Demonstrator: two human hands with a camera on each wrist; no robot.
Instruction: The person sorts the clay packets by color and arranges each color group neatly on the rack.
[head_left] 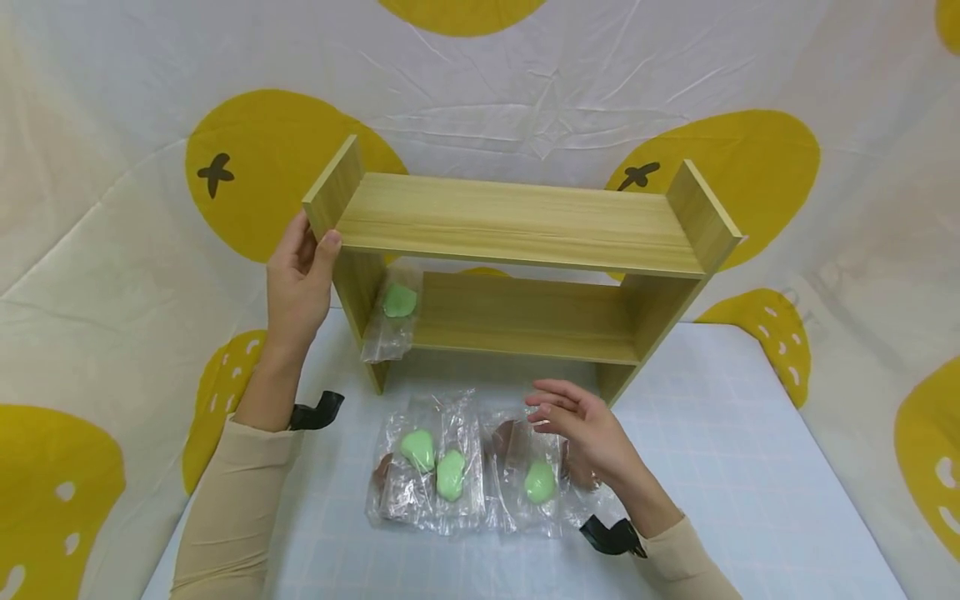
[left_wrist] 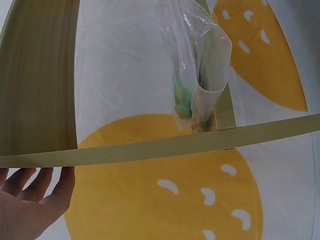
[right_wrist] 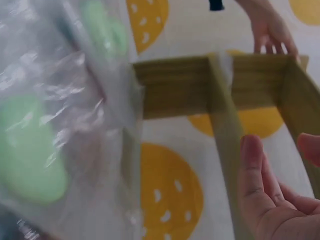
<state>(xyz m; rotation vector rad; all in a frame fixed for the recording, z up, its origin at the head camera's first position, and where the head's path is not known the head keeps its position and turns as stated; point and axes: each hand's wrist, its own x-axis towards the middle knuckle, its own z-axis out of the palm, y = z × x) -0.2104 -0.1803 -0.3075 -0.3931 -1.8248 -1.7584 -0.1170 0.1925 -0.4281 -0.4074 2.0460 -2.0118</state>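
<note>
A two-tier wooden shelf stands on the table. My left hand holds its left side panel, the thumb at the front edge and the bent fingers against the outer face. On the lower tier, at the left end, a clear plastic bag with a green lump in it hangs partly over the front edge. My right hand hovers over bags in front of the shelf, fingers loosely bent and nothing between them. Under and beside it lie clear bags with green and brown lumps; the hand partly hides one brown lump.
More clear bags with green and brown lumps overlap in front of the shelf's left half. The table has a pale checked cover. Behind stands a white cloth with yellow fruit shapes.
</note>
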